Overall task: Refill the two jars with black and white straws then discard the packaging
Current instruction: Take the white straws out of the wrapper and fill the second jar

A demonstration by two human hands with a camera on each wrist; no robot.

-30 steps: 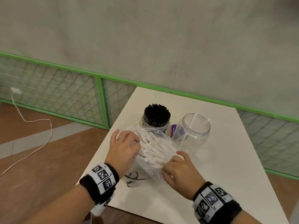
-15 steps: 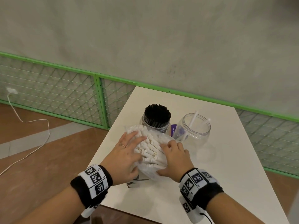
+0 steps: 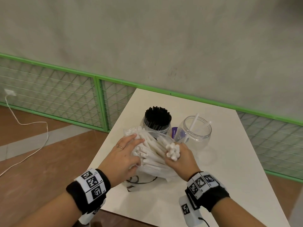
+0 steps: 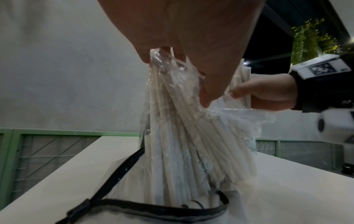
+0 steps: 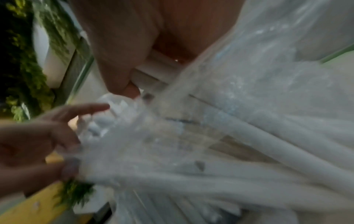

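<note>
From above, we are gripping a bunch of white straws (image 3: 172,151) in our right hand (image 3: 181,159), the nearly empty jar (image 3: 196,131) just beyond it. At the left wrist, our left hand (image 4: 184,37) is pinching the plastic bag (image 4: 191,121) to steady it. The right wrist view is blurring the rest.

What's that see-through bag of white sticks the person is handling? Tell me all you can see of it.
The clear plastic bag is thin, crinkled film holding many white straws. It stands tilted on the white table, in front of the jar of black straws. The left hand pinches the film; the right hand grips a bundle of straws whose ends stick out above it.
</note>
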